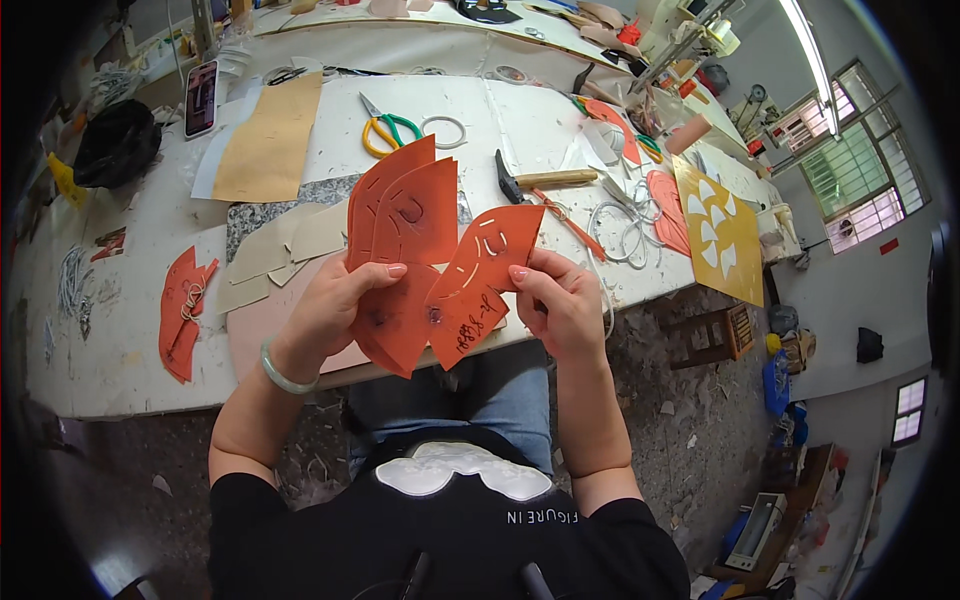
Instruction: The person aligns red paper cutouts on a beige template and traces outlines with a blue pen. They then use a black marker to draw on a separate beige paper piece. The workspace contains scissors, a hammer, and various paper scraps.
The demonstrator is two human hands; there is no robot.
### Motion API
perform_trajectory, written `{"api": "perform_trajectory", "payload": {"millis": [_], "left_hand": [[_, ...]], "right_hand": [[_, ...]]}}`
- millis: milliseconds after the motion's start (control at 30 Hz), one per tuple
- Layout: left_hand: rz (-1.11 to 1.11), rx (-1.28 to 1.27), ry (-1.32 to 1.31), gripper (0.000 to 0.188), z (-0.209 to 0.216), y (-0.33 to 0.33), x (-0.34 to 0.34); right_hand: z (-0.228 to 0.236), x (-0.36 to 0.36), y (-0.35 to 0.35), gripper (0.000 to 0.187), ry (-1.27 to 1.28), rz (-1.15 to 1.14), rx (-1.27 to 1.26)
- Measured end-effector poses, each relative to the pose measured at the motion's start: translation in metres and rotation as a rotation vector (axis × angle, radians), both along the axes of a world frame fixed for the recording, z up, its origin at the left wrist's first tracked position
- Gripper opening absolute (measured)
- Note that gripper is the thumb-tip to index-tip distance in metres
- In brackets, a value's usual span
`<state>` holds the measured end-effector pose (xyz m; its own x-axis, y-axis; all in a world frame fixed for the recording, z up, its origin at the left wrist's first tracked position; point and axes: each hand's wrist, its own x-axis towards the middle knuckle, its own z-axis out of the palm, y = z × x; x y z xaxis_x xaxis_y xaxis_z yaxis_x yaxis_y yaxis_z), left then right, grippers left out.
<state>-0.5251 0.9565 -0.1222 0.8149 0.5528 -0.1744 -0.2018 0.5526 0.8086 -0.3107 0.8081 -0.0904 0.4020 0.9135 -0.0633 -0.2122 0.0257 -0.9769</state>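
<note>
Left hand [332, 310] pinches orange templates [430, 215], right hand [568, 308] 1 marked template [472, 268], seemingly comparing them; the next move calls for aligning edges.

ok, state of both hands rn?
Left hand: closed, holding overlapping orange slotted templates.
Right hand: closed, holding an inked orange slotted template.

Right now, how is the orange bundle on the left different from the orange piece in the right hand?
The orange bundle lies on the table, while the orange piece is held up by the right hand. Pale string is wrapped round the bundle; none shows round the piece. Both are orange, with some curved edges.
</note>
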Motion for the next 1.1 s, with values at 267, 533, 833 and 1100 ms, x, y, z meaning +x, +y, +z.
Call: {"api": "perform_trajectory", "payload": {"millis": [267, 533, 833, 1100], "left_hand": [[0.045, -0.023, 0.124, 0.037, -0.002, 0.019, 0.019], [0.079, 0.025, 0.211, 0.037, 0.003, 0.036, 0.05], [0.064, 0.043, 0.255, 0.042, 0.005, 0.043, 0.083], [-0.018, -0.04, 0.285, 0.046, 0.004, 0.041, 0.113]], "right_hand": [[-0.028, 0.027, 0.041, 0.032, 0.153, 0.029, -0.041], [-0.039, 0.052, 0.065, 0.033, 0.119, 0.062, -0.018], [-0.049, 0.076, 0.076, 0.036, 0.192, 0.006, 0.042], [-0.06, 0.105, 0.065, 0.037, 0.269, 0.028, 0.022]]}}
